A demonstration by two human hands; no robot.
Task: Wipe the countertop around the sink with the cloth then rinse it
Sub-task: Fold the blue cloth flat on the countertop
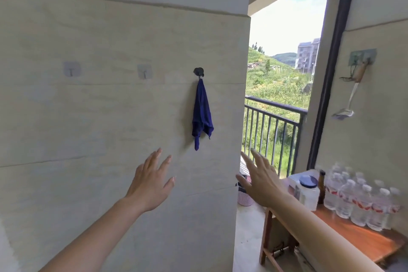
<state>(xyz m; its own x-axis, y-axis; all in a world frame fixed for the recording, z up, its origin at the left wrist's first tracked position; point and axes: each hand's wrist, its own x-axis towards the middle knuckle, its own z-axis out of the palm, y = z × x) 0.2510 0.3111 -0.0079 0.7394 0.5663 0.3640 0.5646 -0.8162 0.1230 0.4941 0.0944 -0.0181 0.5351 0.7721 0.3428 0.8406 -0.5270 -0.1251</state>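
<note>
1. I see the dark blue cloth hanging bunched from a black wall hook on the pale tiled wall, near the wall's right corner.
2. My left hand is raised below and left of the cloth, fingers spread and straight, holding nothing, apart from the cloth.
3. My right hand is raised below and right of the cloth, fingers spread, holding nothing.
4. Two clear adhesive hooks sit bare to the left of the black one.
5. At right, a wooden table carries a pack of water bottles, a white jar with a blue lid and a brown bottle.
6. A ladle hangs on the right wall, beside the open balcony doorway with its black railing.
</note>
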